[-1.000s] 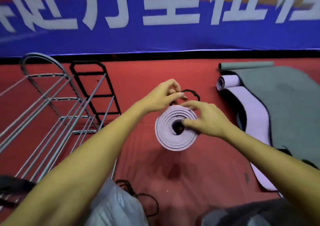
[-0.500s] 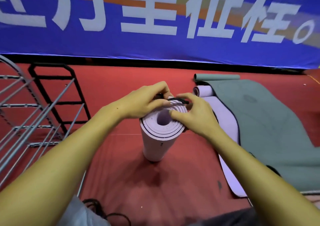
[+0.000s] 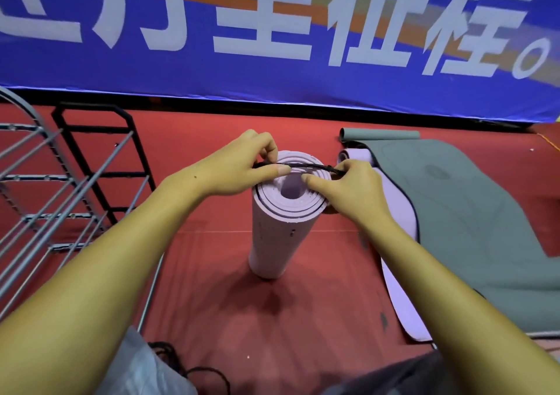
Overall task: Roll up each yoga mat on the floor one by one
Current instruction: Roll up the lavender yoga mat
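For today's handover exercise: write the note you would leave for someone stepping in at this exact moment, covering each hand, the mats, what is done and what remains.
Left hand and right hand each pinch one end of a black band, stretched across the top of the rolled mat.
The rolled mat stands upright on the red floor.
Done: this lilac mat is rolled.
Left: get the band around the roll, then roll the lilac flat mat and the green mat to the right, both curled only at their far ends.
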A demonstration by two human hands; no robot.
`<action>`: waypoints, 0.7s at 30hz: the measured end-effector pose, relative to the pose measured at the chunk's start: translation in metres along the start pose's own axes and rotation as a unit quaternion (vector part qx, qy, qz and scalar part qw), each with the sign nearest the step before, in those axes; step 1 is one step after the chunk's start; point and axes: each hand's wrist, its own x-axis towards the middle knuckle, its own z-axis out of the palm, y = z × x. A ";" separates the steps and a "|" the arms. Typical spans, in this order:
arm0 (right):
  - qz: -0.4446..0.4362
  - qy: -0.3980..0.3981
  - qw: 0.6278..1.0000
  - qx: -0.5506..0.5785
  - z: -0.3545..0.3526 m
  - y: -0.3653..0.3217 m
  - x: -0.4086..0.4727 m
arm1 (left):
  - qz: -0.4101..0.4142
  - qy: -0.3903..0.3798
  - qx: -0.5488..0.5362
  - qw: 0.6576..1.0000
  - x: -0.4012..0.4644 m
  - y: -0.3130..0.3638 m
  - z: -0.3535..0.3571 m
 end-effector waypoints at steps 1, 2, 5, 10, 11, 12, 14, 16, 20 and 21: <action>0.004 0.001 1.000 -0.004 -0.001 -0.001 0.001 | -0.015 -0.010 -0.014 1.000 -0.002 0.001 -0.001; 0.007 0.002 1.000 -0.008 -0.001 -0.001 0.001 | -0.029 -0.024 -0.022 0.999 -0.004 0.001 -0.002; 0.023 0.008 1.000 0.002 -0.001 -0.003 0.003 | -0.025 -0.055 -0.012 0.998 -0.007 -0.001 -0.002; 0.030 0.015 0.999 0.037 0.002 0.004 0.008 | -0.001 0.014 -0.025 1.000 -0.002 -0.005 0.007; 0.026 0.013 0.998 0.051 0.003 0.006 0.009 | 0.001 0.032 -0.028 0.999 -0.001 -0.006 0.008; 0.022 0.010 0.998 0.061 0.003 0.008 0.010 | 0.001 0.046 -0.036 0.998 0.000 -0.007 0.010; 0.012 0.003 0.997 0.070 0.002 0.012 0.011 | 0.005 0.065 -0.055 0.996 0.003 -0.010 0.012; 0.009 -0.004 0.995 0.095 0.002 0.015 0.013 | 0.019 0.096 -0.041 0.994 0.006 -0.015 0.016; -0.006 -0.045 0.985 0.169 0.005 0.020 0.014 | 0.016 0.179 -0.030 0.983 0.011 -0.027 0.024; -0.010 -0.056 0.981 0.184 0.005 0.021 0.014 | 0.018 0.190 -0.033 0.981 0.012 -0.030 0.026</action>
